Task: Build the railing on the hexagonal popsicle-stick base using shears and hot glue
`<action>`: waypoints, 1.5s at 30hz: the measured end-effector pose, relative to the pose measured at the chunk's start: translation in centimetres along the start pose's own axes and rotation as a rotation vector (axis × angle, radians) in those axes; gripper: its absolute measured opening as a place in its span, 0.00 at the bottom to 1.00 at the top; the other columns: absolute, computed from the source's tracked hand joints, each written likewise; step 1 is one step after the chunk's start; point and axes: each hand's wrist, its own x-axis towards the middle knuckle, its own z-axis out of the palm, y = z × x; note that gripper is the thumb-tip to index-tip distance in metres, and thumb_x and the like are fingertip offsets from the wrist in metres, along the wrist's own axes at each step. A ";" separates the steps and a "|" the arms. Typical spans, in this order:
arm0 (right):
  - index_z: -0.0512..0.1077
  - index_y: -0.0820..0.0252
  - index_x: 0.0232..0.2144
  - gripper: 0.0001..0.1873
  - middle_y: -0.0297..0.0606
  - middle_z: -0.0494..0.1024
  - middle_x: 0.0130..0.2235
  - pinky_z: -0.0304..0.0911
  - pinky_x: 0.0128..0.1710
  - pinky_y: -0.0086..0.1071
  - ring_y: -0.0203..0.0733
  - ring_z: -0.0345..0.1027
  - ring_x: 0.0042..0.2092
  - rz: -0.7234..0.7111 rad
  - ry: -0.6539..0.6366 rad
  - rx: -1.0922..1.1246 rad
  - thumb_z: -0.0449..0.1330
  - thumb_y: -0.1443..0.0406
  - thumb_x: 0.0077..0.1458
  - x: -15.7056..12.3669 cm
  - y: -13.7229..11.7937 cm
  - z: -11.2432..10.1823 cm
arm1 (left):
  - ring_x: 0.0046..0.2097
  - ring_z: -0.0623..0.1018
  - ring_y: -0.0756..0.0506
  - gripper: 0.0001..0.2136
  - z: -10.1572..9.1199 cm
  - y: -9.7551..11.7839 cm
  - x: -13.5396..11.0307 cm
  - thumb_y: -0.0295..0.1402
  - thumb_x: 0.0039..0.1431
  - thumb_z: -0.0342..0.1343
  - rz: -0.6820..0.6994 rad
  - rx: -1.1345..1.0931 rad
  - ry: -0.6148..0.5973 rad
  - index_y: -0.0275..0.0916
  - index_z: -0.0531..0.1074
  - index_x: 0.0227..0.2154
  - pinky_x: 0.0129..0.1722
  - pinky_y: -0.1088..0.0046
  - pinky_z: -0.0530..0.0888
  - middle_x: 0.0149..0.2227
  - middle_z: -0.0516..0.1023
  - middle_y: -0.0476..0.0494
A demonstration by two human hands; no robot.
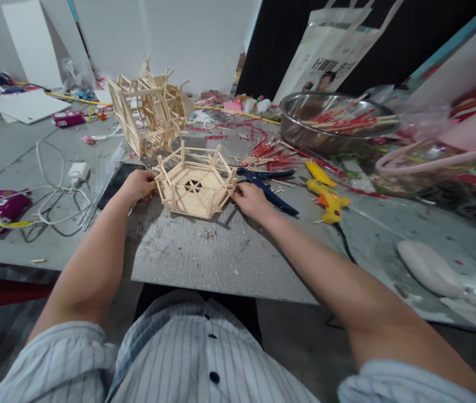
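A hexagonal wooden stick frame point(193, 187), with a slatted floor and short posts at its corners, sits in front of me on the grey table. My left hand point(139, 184) has its fingers closed on the frame's left edge. At the opposite edge, my right hand point(251, 198) grips the frame near its lower right corner. Just behind stands a taller stick structure point(149, 112), tilted in outline. Blue-handled cutters point(267, 187) lie beyond my right fingers. A dark phone point(120, 182) lies partly beneath my left wrist.
Right of the cutters lies a yellow glue gun point(328, 201) with a black cord. A metal bowl point(338, 140) holds red-marked sticks, with more scattered nearby. On the left are a white charger point(78, 172) with its cable and a purple packet point(0, 211). The table's front edge point(221, 288) is near my body.
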 end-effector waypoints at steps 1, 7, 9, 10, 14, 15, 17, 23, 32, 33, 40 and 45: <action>0.77 0.66 0.45 0.19 0.53 0.79 0.48 0.63 0.49 0.41 0.55 0.71 0.51 0.010 -0.006 -0.020 0.50 0.63 0.62 0.3 -0.2 0.0 | 0.18 0.70 0.52 0.04 0.0 -0.1 0.1 0.27 0.56 0.56 0.006 0.017 0.020 0.33 0.74 0.29 0.18 0.81 0.66 0.16 0.69 0.54; 0.77 0.69 0.45 0.19 0.54 0.80 0.48 0.64 0.46 0.36 0.52 0.73 0.49 0.061 -0.048 -0.047 0.51 0.63 0.63 2.8 -1.3 -0.1 | 0.19 0.71 0.51 0.06 -0.3 -0.7 0.8 0.29 0.55 0.55 0.023 0.143 0.075 0.34 0.76 0.31 0.20 0.80 0.66 0.17 0.70 0.52; 0.77 0.69 0.45 0.18 0.54 0.79 0.48 0.64 0.47 0.35 0.51 0.73 0.50 0.063 -0.035 -0.053 0.52 0.63 0.63 3.6 -1.6 0.0 | 0.20 0.72 0.50 0.06 -0.4 -0.8 0.9 0.29 0.54 0.54 0.030 0.161 0.104 0.34 0.75 0.29 0.20 0.80 0.66 0.19 0.72 0.50; 0.77 0.69 0.45 0.18 0.53 0.79 0.48 0.64 0.47 0.34 0.51 0.73 0.50 0.065 -0.028 -0.056 0.52 0.63 0.63 3.9 -1.8 0.1 | 0.20 0.72 0.50 0.06 -0.4 -0.8 0.9 0.29 0.54 0.54 0.031 0.171 0.122 0.34 0.75 0.28 0.20 0.80 0.66 0.20 0.73 0.50; 0.77 0.66 0.46 0.19 0.52 0.79 0.50 0.63 0.50 0.35 0.50 0.72 0.53 0.066 -0.002 -0.063 0.50 0.63 0.64 5.0 -2.3 0.6 | 0.19 0.71 0.51 0.07 -0.6 -0.7 0.6 0.29 0.55 0.53 -0.004 0.197 0.158 0.33 0.74 0.28 0.20 0.79 0.67 0.19 0.71 0.50; 0.77 0.65 0.46 0.19 0.51 0.79 0.50 0.63 0.51 0.36 0.50 0.71 0.53 0.068 0.005 -0.064 0.50 0.63 0.64 5.2 -2.4 0.7 | 0.19 0.71 0.51 0.07 -0.7 -0.6 0.5 0.28 0.55 0.52 -0.015 0.195 0.150 0.32 0.74 0.29 0.21 0.79 0.67 0.18 0.70 0.50; 0.77 0.65 0.46 0.19 0.51 0.78 0.51 0.63 0.52 0.37 0.51 0.71 0.54 0.073 0.016 -0.065 0.49 0.62 0.64 5.4 -2.5 0.8 | 0.20 0.72 0.51 0.07 -0.8 -0.5 0.4 0.27 0.56 0.51 -0.025 0.180 0.124 0.31 0.74 0.31 0.22 0.79 0.69 0.17 0.69 0.50; 0.74 0.65 0.52 0.20 0.49 0.77 0.53 0.61 0.56 0.39 0.50 0.69 0.56 0.029 0.043 -0.062 0.54 0.62 0.61 4.4 -1.4 -0.4 | 0.20 0.74 0.49 0.11 -0.9 -0.1 0.2 0.22 0.53 0.52 -0.094 0.127 0.034 0.34 0.75 0.39 0.23 0.77 0.71 0.18 0.71 0.51; 0.73 0.68 0.52 0.20 0.53 0.76 0.52 0.63 0.55 0.42 0.54 0.69 0.55 0.181 0.063 -0.296 0.53 0.64 0.62 -0.5 2.9 -3.6 | 0.35 0.78 0.40 0.07 -2.3 1.6 -1.2 0.32 0.54 0.52 -0.019 0.337 0.417 0.38 0.75 0.27 0.35 0.68 0.71 0.26 0.77 0.39; 0.73 0.68 0.52 0.21 0.53 0.77 0.52 0.63 0.54 0.42 0.53 0.70 0.55 0.200 0.048 -0.309 0.52 0.64 0.62 -0.9 3.3 -3.6 | 0.35 0.78 0.41 0.08 -2.2 1.5 -1.2 0.34 0.55 0.52 0.038 0.318 0.517 0.39 0.74 0.25 0.35 0.69 0.70 0.27 0.77 0.40; 0.70 0.66 0.54 0.21 0.52 0.76 0.53 0.64 0.52 0.42 0.53 0.70 0.54 0.182 0.031 -0.279 0.51 0.66 0.61 -1.4 5.6 -2.5 | 0.23 0.65 0.51 0.17 0.8 2.9 -2.8 0.42 0.62 0.46 0.663 0.184 0.765 0.40 0.63 0.20 0.27 0.73 0.61 0.19 0.65 0.49; 0.70 0.67 0.55 0.23 0.53 0.76 0.52 0.63 0.54 0.42 0.53 0.70 0.54 0.170 0.122 -0.240 0.49 0.66 0.60 -0.6 6.4 -1.5 | 0.21 0.64 0.53 0.18 3.7 5.1 -6.1 0.36 0.65 0.44 1.118 0.318 0.639 0.39 0.62 0.19 0.23 0.75 0.61 0.17 0.65 0.50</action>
